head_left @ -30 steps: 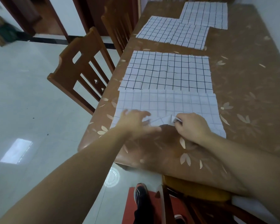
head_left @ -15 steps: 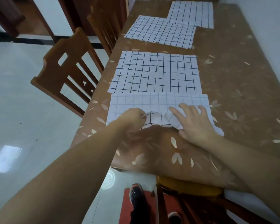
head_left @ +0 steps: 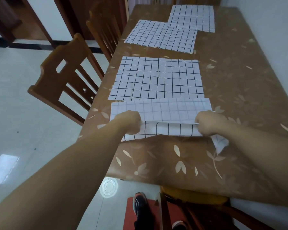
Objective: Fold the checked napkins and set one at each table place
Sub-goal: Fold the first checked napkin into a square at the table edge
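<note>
Nearest checked napkin (head_left: pixel 161 112) half-folded at table edge; 3 napkins (head_left: pixel 158 78) flat beyond.

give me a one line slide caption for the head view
Left hand and right hand pinch the nearest checked napkin mid-fold on the table; three napkins lie flat beyond.

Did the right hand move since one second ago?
Yes. The right hand moved rightward: earlier it was before the right part of the nearest flat napkin; now it grips the near napkin beyond that one's right edge.
</note>
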`<action>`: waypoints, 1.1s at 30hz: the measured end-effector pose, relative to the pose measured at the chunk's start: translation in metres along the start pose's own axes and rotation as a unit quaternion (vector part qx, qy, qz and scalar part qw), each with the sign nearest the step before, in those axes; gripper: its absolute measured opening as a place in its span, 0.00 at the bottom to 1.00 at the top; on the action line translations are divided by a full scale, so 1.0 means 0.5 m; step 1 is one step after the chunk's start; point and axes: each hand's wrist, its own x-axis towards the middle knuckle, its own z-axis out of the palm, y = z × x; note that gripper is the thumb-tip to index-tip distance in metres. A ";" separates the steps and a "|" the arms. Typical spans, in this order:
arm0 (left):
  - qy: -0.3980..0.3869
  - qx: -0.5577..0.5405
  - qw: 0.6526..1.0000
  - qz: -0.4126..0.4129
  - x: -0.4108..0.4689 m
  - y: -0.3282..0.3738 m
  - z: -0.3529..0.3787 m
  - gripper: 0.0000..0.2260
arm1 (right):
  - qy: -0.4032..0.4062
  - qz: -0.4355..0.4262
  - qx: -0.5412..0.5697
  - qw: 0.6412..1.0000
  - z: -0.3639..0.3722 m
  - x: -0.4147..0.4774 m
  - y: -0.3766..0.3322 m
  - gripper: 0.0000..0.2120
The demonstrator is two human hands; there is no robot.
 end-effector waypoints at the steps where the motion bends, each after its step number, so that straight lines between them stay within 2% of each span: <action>1: -0.024 0.015 1.000 0.005 -0.001 0.001 -0.009 0.05 | -0.060 -0.004 -0.023 0.998 -0.016 0.006 0.000 0.08; 4: -0.085 0.066 0.994 0.011 0.004 0.001 -0.037 0.01 | -0.184 -0.006 -0.060 0.981 -0.052 0.028 0.002 0.13; 6: -0.090 0.085 0.992 -0.003 0.019 -0.011 -0.047 0.03 | -0.232 -0.008 -0.131 0.964 -0.066 0.038 -0.002 0.09; 9: -0.068 0.088 0.994 -0.012 0.046 -0.023 -0.050 0.02 | -0.231 0.006 -0.222 0.947 -0.047 0.070 -0.005 0.05; 11: -0.042 0.093 0.995 -0.009 0.067 -0.027 -0.040 0.04 | -0.189 0.015 -0.211 0.959 -0.017 0.092 -0.001 0.03; 15: 0.025 0.061 0.998 0.009 0.118 -0.048 0.006 0.15 | -0.075 0.057 -0.133 0.987 0.041 0.102 0.019 0.09; 17: 0.073 0.028 0.997 0.007 0.146 -0.051 0.023 0.16 | -0.074 0.080 -0.118 0.987 0.064 0.105 0.029 0.11; 19: 0.141 0.025 0.990 0.013 0.168 -0.044 0.031 0.15 | -0.068 0.094 -0.099 0.988 0.087 0.111 0.043 0.10; 22: 0.249 0.039 0.966 0.050 0.185 -0.032 0.050 0.19 | -0.013 0.110 -0.062 0.992 0.112 0.115 0.066 0.09; 24: 0.285 0.036 0.954 0.089 0.183 -0.018 0.069 0.20 | 0.024 0.125 -0.032 0.991 0.124 0.115 0.076 0.09; 27: 0.237 0.050 0.959 0.147 0.172 0.015 0.097 0.21 | 0.116 0.121 -0.071 0.983 0.137 0.116 0.063 0.17; 29: 0.184 0.064 0.969 0.153 0.173 0.033 0.119 0.23 | 0.185 0.099 -0.103 0.972 0.145 0.114 0.040 0.23; 31: 0.144 0.076 0.976 0.143 0.178 0.044 0.146 0.26 | 0.262 0.019 -0.061 0.963 0.164 0.110 0.007 0.26; 32: 0.133 0.077 0.979 0.134 0.180 0.048 0.159 0.27 | 0.282 -0.015 -0.024 0.959 0.177 0.106 -0.013 0.25; 33: 0.126 0.075 0.981 0.124 0.182 0.051 0.170 0.28 | 0.269 -0.034 0.010 0.963 0.192 0.100 -0.034 0.25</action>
